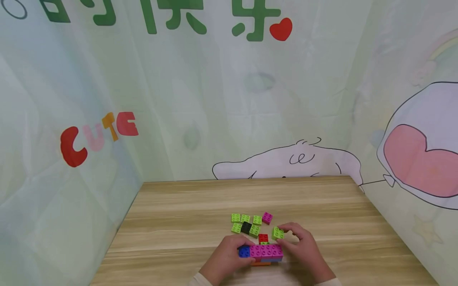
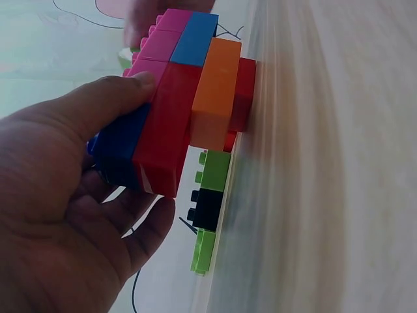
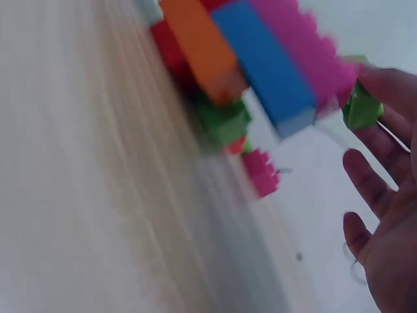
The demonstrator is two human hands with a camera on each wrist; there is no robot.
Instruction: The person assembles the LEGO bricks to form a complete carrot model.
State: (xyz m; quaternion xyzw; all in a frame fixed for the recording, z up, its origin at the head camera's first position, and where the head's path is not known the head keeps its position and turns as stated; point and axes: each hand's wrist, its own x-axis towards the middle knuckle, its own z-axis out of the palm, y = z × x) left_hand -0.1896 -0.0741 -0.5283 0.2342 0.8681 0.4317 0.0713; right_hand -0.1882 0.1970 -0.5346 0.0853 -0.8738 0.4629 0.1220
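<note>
On the table stands a stack of toy building bricks (image 1: pixel 266 251), with pink and blue bricks on top, red and blue in the layer below, then an orange brick and a red one at the base. My left hand (image 1: pixel 229 254) grips its left end at the dark blue brick (image 2: pixel 120 147), thumb on the near side and fingers behind. Between thumb and fingers, my right hand (image 1: pixel 304 250) pinches a lime green brick (image 1: pixel 277 233), raised at the stack's right end. In the right wrist view this green brick (image 3: pixel 361 107) overlaps the end of the pink row.
Behind the stack lie several loose lime green bricks (image 1: pixel 235 217), a black brick (image 1: pixel 246 227) and a pink brick (image 1: pixel 267 217). A red brick (image 1: pixel 263 237) sits just beyond the stack. Printed cloth (image 1: pixel 171 119) hangs round the wooden table (image 1: pixel 171 222).
</note>
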